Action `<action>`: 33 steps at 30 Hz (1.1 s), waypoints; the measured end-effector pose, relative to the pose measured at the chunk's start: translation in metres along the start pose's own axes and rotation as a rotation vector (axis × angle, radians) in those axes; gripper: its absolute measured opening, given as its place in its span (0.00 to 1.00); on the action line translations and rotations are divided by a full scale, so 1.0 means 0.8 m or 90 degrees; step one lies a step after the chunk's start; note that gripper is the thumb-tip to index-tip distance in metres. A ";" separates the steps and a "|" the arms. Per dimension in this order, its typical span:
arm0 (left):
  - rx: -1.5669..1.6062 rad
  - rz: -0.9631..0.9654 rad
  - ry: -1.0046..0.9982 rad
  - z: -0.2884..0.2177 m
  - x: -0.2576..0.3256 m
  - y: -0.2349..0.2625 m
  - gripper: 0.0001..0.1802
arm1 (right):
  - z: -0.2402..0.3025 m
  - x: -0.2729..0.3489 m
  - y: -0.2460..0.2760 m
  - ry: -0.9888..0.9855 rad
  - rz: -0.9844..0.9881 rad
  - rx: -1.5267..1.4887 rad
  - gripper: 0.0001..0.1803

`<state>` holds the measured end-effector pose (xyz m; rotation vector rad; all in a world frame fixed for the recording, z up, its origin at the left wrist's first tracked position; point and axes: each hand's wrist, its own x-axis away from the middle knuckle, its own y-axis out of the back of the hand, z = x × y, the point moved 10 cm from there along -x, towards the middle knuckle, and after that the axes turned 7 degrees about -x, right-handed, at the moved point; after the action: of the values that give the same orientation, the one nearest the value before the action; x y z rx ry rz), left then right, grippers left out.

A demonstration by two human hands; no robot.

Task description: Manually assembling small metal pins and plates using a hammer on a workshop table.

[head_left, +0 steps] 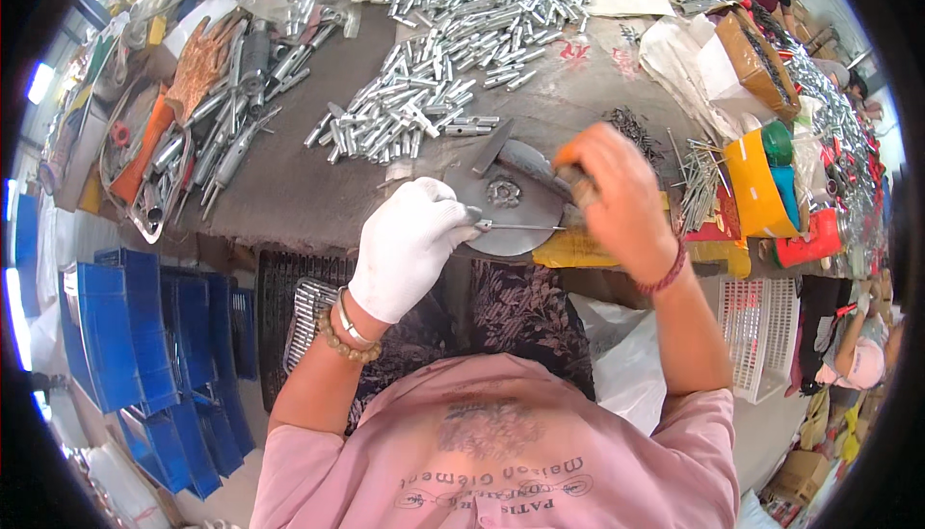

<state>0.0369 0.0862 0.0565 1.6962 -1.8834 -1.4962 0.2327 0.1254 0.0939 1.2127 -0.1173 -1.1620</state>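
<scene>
My left hand [409, 245], in a white knitted glove, is closed in a pinch at the table's front edge. From its fingertips a thin metal rod [525, 228] sticks out to the right; its held end looks thicker and is partly covered. My right hand [612, 187], bare with orange covers on some fingers, is wrapped round the handle end of a hammer [535, 169]. The hammer's dark head points to the far left. Beneath both lies a round grey metal plate [540, 213], with a small rough metal ring [503, 193] at its middle.
A large heap of short silver metal tubes [462, 38] covers the table's far middle. Longer tools and tubes [236, 115] lie left. At right are thin rods [701, 182] and a yellow container [756, 185]. Blue bins [116, 331] and a white crate [756, 336] stand below.
</scene>
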 end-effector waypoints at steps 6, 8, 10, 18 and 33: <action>-0.043 0.009 -0.007 -0.002 -0.002 -0.002 0.11 | 0.061 0.009 -0.050 0.035 0.038 -0.077 0.13; -0.038 0.002 -0.007 -0.002 0.000 0.000 0.11 | 0.063 0.011 -0.060 0.036 0.045 -0.075 0.14; -0.013 0.000 -0.001 0.000 0.001 0.001 0.11 | 0.066 0.011 -0.065 0.037 0.053 -0.071 0.14; -0.018 -0.009 -0.016 0.000 0.001 0.000 0.11 | 0.073 0.011 -0.067 0.047 0.063 -0.042 0.16; -0.011 -0.020 -0.004 0.002 -0.001 0.002 0.11 | 0.075 0.021 -0.071 0.044 -0.001 -0.005 0.13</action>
<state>0.0350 0.0872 0.0570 1.7228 -1.8504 -1.5272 0.1675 0.0793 0.0669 1.2451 -0.0603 -1.1197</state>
